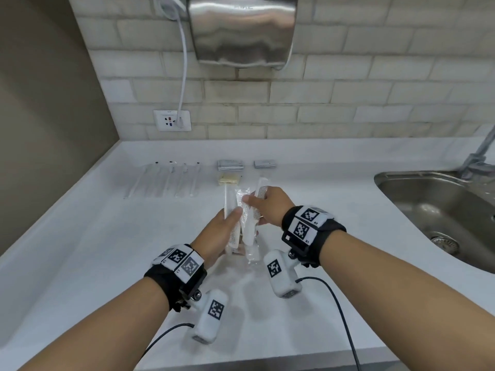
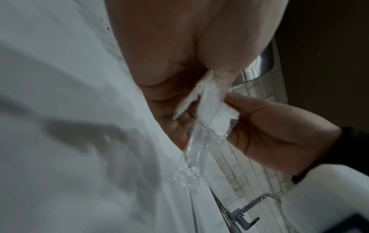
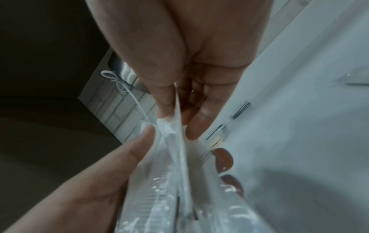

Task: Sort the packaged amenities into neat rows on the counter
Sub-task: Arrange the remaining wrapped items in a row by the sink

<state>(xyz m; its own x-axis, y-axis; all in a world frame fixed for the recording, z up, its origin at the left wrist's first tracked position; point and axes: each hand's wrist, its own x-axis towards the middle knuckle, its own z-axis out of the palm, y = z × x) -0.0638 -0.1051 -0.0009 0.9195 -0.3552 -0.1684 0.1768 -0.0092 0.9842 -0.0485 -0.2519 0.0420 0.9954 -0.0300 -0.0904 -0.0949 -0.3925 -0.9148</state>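
Observation:
Both hands hold a bunch of white combs in clear wrappers (image 1: 247, 228) a little above the white counter (image 1: 107, 236). My left hand (image 1: 227, 223) grips the left comb (image 1: 229, 210) from below, thumb across it. My right hand (image 1: 263, 207) pinches the right comb (image 1: 259, 195) near its middle. In the left wrist view the crinkled wrapper (image 2: 209, 110) runs between my palm and the right hand (image 2: 275, 126). The right wrist view shows the wrapped combs (image 3: 175, 151) edge-on, with the left thumb (image 3: 123, 156) against them.
Wrapped toothbrushes (image 1: 160, 180) lie in a row at the back left. Two piles of grey sachets (image 1: 230, 165) (image 1: 265, 163) and a yellow packet (image 1: 229, 179) lie behind the hands. A steel sink (image 1: 442, 210) with a tap (image 1: 479, 153) is at the right; a hand dryer (image 1: 241, 28) hangs above.

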